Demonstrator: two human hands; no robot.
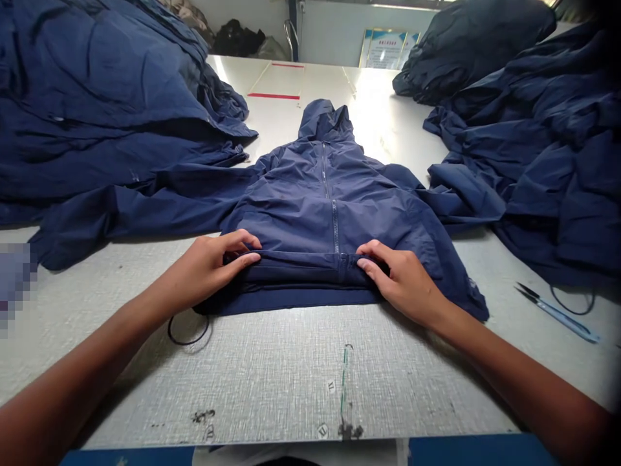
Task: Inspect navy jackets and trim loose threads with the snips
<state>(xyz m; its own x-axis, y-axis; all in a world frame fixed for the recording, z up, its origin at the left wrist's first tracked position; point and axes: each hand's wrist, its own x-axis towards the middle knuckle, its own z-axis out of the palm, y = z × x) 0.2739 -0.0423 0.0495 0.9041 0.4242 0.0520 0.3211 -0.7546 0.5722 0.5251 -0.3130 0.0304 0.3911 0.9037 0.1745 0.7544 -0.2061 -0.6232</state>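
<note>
A navy hooded jacket point(295, 207) lies front side up on the table, its hood at the far end and its front zip running down the middle. My left hand point(220, 259) pinches the bottom hem left of the zip, fingers closed on the fabric. Just right of the zip, my right hand point(400, 275) grips the same hem between thumb and fingers. Between the hands the hem edge is turned up, and a darker strip of cloth shows below it. A dark cord loop point(188, 340) sticks out under the jacket's left corner.
A large heap of navy garments point(97, 97) rises on the left, touching the jacket's sleeve. More navy garments point(557, 142) are piled on the right. Thread snips point(557, 315) lie right of my right hand. Small round size stickers point(331, 386) dot the table's point(272, 375) near part.
</note>
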